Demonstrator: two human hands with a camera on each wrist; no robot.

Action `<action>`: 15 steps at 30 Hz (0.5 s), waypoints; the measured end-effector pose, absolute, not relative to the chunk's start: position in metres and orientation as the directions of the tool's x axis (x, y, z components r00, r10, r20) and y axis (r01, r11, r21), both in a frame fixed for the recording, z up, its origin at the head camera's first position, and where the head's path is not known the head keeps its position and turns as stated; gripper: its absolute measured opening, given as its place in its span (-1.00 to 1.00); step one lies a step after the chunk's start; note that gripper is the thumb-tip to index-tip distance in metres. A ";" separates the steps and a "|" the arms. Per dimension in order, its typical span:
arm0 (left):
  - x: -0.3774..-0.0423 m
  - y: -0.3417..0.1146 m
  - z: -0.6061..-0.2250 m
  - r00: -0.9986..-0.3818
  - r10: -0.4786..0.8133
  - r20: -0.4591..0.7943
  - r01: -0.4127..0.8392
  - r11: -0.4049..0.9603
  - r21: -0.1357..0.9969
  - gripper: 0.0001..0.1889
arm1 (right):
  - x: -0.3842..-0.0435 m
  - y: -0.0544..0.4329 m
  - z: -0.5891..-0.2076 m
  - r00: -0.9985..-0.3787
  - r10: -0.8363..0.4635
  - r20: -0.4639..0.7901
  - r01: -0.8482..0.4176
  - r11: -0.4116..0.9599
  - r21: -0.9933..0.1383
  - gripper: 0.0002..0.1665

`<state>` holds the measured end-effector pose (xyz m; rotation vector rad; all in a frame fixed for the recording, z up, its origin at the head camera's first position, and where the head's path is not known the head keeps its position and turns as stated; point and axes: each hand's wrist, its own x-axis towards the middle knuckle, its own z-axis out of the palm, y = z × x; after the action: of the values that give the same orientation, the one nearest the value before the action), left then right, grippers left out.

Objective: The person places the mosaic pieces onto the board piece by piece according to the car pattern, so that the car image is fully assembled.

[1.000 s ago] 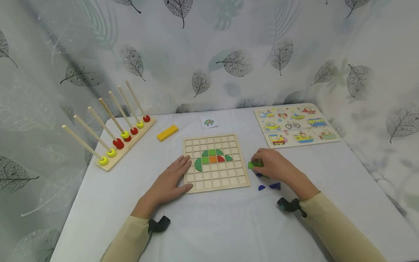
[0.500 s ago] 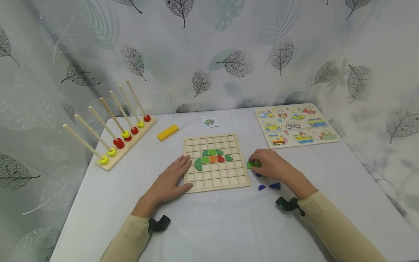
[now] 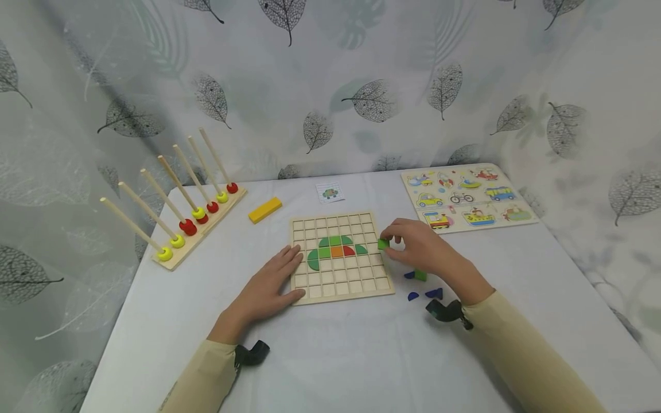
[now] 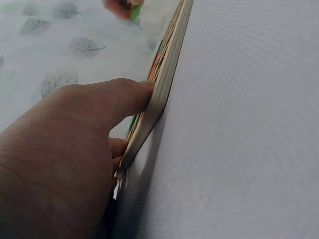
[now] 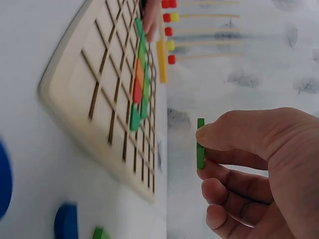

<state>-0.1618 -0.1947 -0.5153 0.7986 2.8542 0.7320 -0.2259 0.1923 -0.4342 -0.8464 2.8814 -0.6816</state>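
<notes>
My right hand [image 3: 426, 249] pinches a small green tile [image 3: 383, 244] between thumb and fingers, just off the right edge of the wooden grid board [image 3: 330, 276]. Seen edge-on in the right wrist view, the green tile [image 5: 200, 158] is held up away from the table. My left hand [image 3: 265, 289] rests along the board's left edge with fingers spread. Its thumb [image 4: 132, 97] lies at the board's rim in the left wrist view. In the middle of the grid sit several green tiles, an orange tile [image 3: 337, 251] and a red quarter-round tile [image 3: 348, 250].
Right of the board lie a green tile [image 3: 420, 275] and blue pieces [image 3: 435, 293]. Behind it is a picture card [image 3: 330, 193]. A yellow block [image 3: 265, 210] and a peg stand with beads [image 3: 201, 229] are at left, a vehicle puzzle board [image 3: 467, 198] at back right.
My right hand has lifted the green tile off the loose pieces and moved it up and left to the board's edge, uncovering another green tile. The left hand has stayed still.
</notes>
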 end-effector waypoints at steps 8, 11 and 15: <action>-0.161 -0.195 -0.514 -0.857 0.512 0.058 0.474 0.738 0.480 -0.09 | -0.225 0.150 -0.425 -0.788 -0.610 0.077 -0.575 0.686 -0.446 -0.71; -0.161 -0.195 -0.516 -0.857 0.513 0.058 0.475 0.739 0.479 -0.09 | -0.225 0.136 -0.424 -0.761 -0.642 0.091 -0.608 0.657 -0.445 -0.71; -0.161 -0.195 -0.515 -0.856 0.514 0.057 0.475 0.737 0.481 -0.08 | -0.226 0.120 -0.427 -0.749 -0.656 0.095 -0.620 0.643 -0.449 -0.72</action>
<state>-0.1609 -0.1952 -0.5154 0.8134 2.8532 0.7571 -0.2256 0.1196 -0.4272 -1.0808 2.7781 -0.7151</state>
